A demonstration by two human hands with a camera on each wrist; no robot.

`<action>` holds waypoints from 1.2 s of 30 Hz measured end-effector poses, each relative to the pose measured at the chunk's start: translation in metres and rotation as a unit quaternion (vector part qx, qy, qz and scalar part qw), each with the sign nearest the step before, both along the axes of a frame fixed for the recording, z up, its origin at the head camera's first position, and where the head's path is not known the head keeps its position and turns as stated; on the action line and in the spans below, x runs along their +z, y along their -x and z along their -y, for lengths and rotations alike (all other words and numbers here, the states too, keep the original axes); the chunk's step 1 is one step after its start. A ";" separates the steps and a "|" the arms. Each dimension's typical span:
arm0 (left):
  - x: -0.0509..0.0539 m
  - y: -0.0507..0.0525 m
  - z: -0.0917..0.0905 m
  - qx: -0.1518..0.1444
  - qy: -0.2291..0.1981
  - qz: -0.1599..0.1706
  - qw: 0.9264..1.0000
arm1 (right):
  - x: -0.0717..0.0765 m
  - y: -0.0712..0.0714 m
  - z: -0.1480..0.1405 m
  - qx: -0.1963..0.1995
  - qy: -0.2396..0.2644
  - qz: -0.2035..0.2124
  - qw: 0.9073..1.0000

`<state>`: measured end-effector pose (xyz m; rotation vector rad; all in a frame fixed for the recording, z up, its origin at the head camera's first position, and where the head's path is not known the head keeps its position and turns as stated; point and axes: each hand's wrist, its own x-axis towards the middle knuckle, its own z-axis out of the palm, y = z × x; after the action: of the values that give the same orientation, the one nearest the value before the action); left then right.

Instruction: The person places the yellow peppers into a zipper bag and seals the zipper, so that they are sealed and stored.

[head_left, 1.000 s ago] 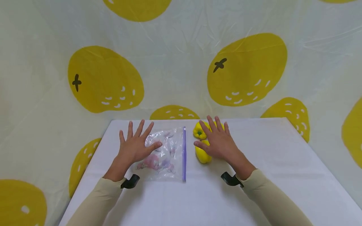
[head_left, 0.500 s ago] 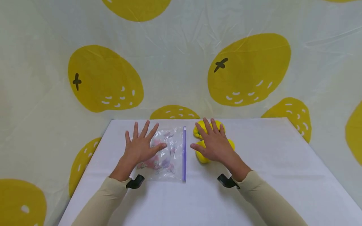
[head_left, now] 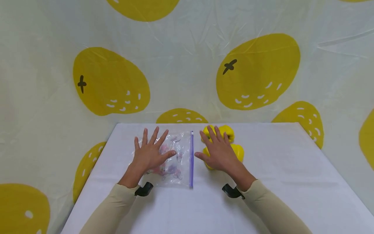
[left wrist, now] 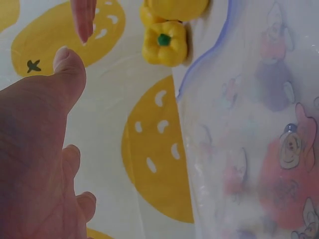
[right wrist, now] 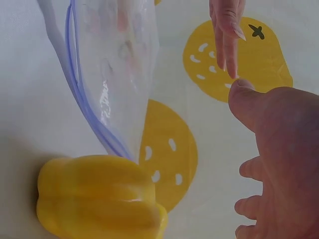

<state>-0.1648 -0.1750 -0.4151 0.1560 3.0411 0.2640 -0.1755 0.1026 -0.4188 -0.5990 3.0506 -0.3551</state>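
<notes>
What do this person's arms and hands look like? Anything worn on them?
The left hand and right hand are bare, no gloves or rings showing. The left sleeve and right sleeve are plain beige, reaching the wrists. A small curved black piece juts out by each wrist; no cables show.

Between the plastic bag (head_left: 185, 152) and the yellow peppers (head_left: 238, 152) we see a narrow strip of table (head_left: 199, 177) where a hand could pass. Wider room lies to our right of the peppers and in front of the bag. From above, our left hand (head_left: 148, 157) covers part of the bag, our right hand (head_left: 221, 156) part of the peppers. A curtain (head_left: 184, 65) bars the far side.
</notes>
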 end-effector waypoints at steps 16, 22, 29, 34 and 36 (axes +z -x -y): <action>-0.015 -0.001 -0.008 -0.001 0.009 -0.001 1.000 | -0.013 -0.005 0.009 0.002 -0.002 -0.002 1.000; -0.019 -0.002 -0.009 0.000 0.007 0.003 1.000 | -0.020 -0.008 0.014 0.001 -0.004 -0.002 1.000; -0.025 -0.002 -0.008 -0.001 0.005 0.011 1.000 | -0.025 -0.011 0.025 0.016 -0.001 0.011 1.000; -0.030 -0.003 -0.007 0.003 0.006 0.008 1.000 | -0.031 -0.015 0.033 0.029 -0.001 0.000 1.000; -0.033 -0.003 -0.006 0.004 0.005 0.009 1.000 | -0.034 -0.016 0.037 0.035 0.004 -0.005 0.999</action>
<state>-0.1615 -0.1689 -0.4478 0.1390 3.0257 0.2498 -0.1595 0.0661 -0.4528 -0.7070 3.0300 -0.3628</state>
